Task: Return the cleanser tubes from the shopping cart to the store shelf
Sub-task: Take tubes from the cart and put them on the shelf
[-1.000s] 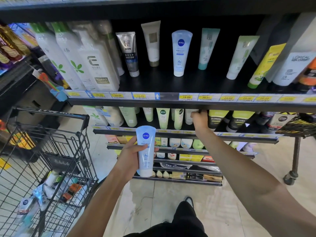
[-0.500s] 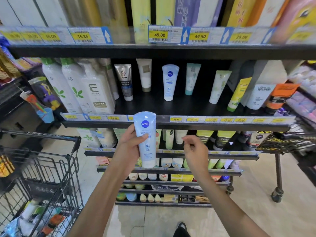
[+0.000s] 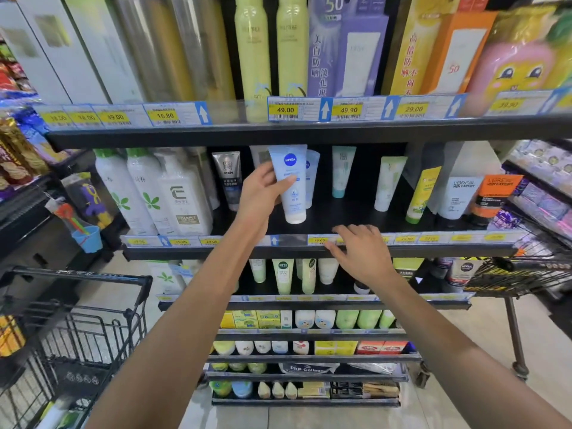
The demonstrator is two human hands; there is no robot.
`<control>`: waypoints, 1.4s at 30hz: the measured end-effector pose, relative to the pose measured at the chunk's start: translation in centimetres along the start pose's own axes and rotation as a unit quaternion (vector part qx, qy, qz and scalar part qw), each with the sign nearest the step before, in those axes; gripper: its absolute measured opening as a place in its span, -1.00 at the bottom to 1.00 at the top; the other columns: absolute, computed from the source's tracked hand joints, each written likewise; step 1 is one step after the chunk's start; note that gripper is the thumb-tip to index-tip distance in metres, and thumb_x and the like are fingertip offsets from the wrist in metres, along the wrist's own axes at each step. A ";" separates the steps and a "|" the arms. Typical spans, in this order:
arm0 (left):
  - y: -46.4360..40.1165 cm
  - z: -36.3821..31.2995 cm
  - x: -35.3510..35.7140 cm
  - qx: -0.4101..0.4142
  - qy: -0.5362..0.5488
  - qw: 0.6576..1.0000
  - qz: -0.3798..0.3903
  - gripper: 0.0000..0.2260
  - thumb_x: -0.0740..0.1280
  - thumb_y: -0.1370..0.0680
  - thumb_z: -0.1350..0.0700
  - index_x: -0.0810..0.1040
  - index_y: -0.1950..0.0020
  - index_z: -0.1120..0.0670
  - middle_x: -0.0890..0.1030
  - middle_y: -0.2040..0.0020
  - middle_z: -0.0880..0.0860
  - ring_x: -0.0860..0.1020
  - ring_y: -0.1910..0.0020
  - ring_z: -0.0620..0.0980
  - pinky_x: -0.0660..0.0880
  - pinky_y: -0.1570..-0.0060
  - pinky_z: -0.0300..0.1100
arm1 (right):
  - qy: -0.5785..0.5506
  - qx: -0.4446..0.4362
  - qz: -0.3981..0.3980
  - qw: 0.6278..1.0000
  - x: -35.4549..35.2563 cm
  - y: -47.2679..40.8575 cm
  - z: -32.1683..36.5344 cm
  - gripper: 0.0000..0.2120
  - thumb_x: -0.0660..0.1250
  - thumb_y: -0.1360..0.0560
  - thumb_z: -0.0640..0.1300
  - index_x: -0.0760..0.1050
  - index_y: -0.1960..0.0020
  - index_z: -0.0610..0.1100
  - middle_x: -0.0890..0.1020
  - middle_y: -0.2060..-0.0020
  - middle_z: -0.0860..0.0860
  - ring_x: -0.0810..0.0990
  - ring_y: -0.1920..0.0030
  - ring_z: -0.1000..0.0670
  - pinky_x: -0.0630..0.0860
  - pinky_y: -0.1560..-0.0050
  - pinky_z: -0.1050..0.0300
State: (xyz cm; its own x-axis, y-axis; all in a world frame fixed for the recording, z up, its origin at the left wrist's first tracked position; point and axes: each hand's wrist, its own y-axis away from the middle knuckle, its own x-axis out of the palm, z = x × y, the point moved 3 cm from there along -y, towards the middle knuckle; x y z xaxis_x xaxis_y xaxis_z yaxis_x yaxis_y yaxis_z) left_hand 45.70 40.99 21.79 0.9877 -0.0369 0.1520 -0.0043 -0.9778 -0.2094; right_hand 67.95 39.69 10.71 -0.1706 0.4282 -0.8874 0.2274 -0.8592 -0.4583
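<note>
The left hand point(image 3: 263, 193) holds a pale blue cleanser tube point(image 3: 291, 184) cap-down, thumb across its front and fingers curled behind it, right at the middle shelf point(image 3: 309, 252) of the store rack. The tube's cap hangs just above the shelf board, or may be touching it; the view does not settle which. Directly behind it stands a second tube of the same blue brand point(image 3: 312, 178), so this looks like the right slot. To the left stands a grey men's tube point(image 3: 229, 178), and to the right a teal tube point(image 3: 342, 171) and a pale green tube point(image 3: 388, 184), each well spaced from its neighbour

The right hand point(image 3: 360, 253) holds nothing: its fingers are spread and lightly bent, the fingertips resting on the price strip point(image 3: 318, 240) along the shelf's near edge

As for progress, this one tube is nearly home but not yet let go, so its return counts as underway rather than finished. What remains for it is to set it upright on its cap in front of its twin and release it without knocking the row

The shopping cart point(image 3: 77, 320) stands at the near left, and at its bottom a few items show through the wire, among them something white and something green. They are too blurred to tell whether they are tubes, but it seems likely that more trips between cart and shelf are left
</note>
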 end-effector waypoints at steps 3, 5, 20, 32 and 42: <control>-2.0 1.8 0.6 -0.022 -0.032 0.999 0.012 -0.63 0.45 -0.57 0.27 0.52 -0.37 0.15 0.72 -0.17 0.05 0.69 -0.15 0.05 0.62 -0.13 0.03 | 0.010 -0.017 -0.008 1.000 0.1 0.0 -0.3 -0.68 0.27 -0.62 0.18 0.57 -0.19 -0.01 0.65 0.09 0.04 0.62 0.04 -0.08 0.45 -0.04 -0.04; -2.8 3.1 0.8 -0.034 -0.055 0.998 0.016 -0.63 0.46 -0.56 0.27 0.53 -0.36 0.15 0.73 -0.15 0.05 0.70 -0.13 0.05 0.62 -0.17 0.09 | 0.020 -0.021 -0.008 1.000 0.2 0.1 -0.5 -0.72 0.29 -0.62 0.16 0.56 -0.16 -0.01 0.64 0.11 0.04 0.61 0.06 -0.08 0.46 0.00 -0.05; -4.3 8.0 0.7 -0.086 -0.164 0.980 0.073 -0.55 0.53 -0.47 0.33 0.52 -0.30 0.09 0.68 -0.12 0.08 0.70 -0.01 0.00 0.66 0.03 -0.10 | 0.014 -0.029 -0.056 0.998 0.8 0.5 -0.7 -0.78 0.35 -0.60 0.11 0.57 -0.09 -0.03 0.61 0.18 0.03 0.59 0.12 -0.09 0.45 0.05 -0.03; -7.0 8.8 0.2 -0.081 -0.225 0.969 0.063 -0.54 0.52 -0.47 0.35 0.56 -0.34 0.11 0.66 -0.10 0.06 0.68 -0.11 0.10 0.67 -0.09 0.03 | 0.014 -0.030 -0.069 0.997 1.0 0.5 -0.7 -0.79 0.37 -0.59 0.10 0.58 -0.08 -0.02 0.60 0.17 0.05 0.57 0.13 -0.07 0.42 0.07 0.00; -6.6 8.7 -0.2 -0.081 -0.328 0.938 0.075 -0.47 0.58 -0.44 0.21 0.49 -0.37 0.11 0.63 -0.09 0.03 0.63 -0.18 0.04 0.58 -0.22 0.02 | 0.014 -0.010 -0.025 1.000 0.4 0.4 -0.3 -0.76 0.33 -0.61 0.10 0.57 -0.14 -0.03 0.61 0.13 0.05 0.58 0.09 -0.08 0.46 -0.03 -0.03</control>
State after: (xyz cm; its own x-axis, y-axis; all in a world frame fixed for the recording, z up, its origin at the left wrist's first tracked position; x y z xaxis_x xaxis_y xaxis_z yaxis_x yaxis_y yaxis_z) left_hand 46.88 49.30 14.73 0.8576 -0.0942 -0.5056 -0.1230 -0.9921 -0.0240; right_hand 68.28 39.60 10.15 -0.1545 0.4783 -0.8645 0.2393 -0.8308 -0.5025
